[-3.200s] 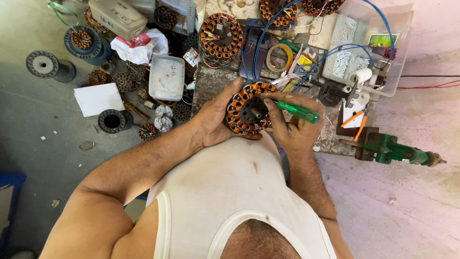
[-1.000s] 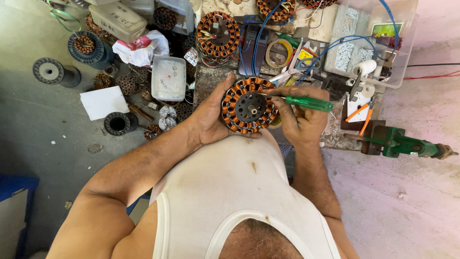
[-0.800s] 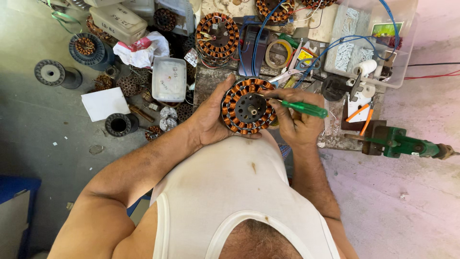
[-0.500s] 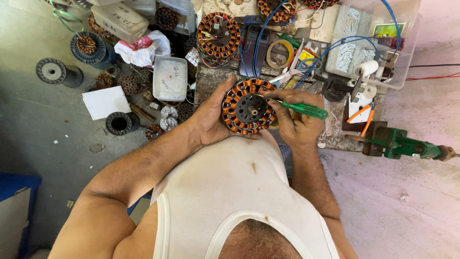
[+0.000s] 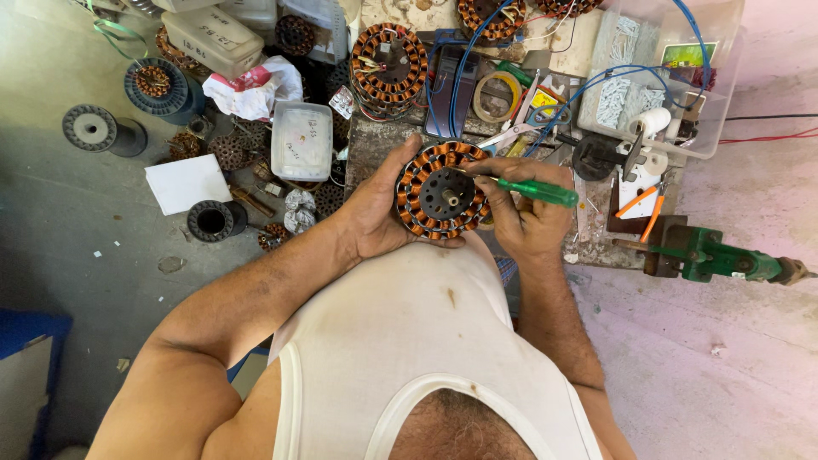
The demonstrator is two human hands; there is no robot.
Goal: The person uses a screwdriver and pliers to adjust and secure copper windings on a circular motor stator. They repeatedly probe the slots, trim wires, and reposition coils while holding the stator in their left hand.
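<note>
while left hand [image 5: 375, 213] cups stator [image 5: 441, 191] (fingers around rim)

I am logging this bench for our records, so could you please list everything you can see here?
held stator: one, copper coils round a dark core, between both hands
screwdriver: one, green handle, tip at the held stator
second stator: one, copper and dark, on the bench above
scissors: one, pale handles, right of the second stator
tape roll: one, yellowish, beside the blue wires
clear tub: one, see-through, upper right
lidded box: one, whitish, left of the bench
white card: one, on the floor
black spool: one, below the card
green vise: one, right edge of the bench
left hand: cradles the held stator
right hand: grips the screwdriver
</note>
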